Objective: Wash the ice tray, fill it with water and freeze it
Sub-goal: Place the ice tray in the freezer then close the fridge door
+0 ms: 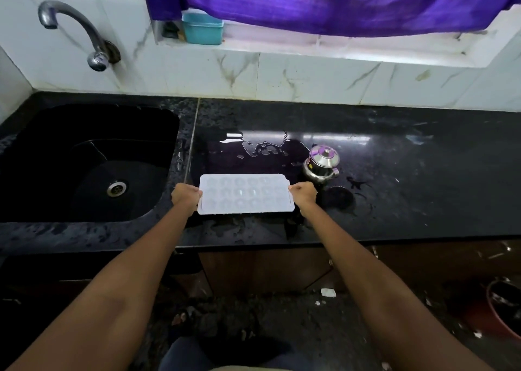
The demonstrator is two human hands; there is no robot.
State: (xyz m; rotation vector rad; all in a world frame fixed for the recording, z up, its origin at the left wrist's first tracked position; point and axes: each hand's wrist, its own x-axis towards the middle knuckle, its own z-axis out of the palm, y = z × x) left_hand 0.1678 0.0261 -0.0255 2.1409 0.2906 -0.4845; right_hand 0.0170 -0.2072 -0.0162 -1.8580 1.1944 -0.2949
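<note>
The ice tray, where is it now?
In the head view, the ice tray is held over the counter between left hand and right hand, right of the sink.

A wet black granite counter (394, 150) meets white marble-veined wall tiles (282, 71) under a purple curtain (324, 1).

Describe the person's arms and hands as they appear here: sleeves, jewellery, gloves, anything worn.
Both forearms are bare up to the frame edge, with no sleeves showing. The left hand and right hand wear no gloves. No watch, bangle or ring shows on the wrists or on the visible backs of the hands; the fingers are mostly hidden.
</note>
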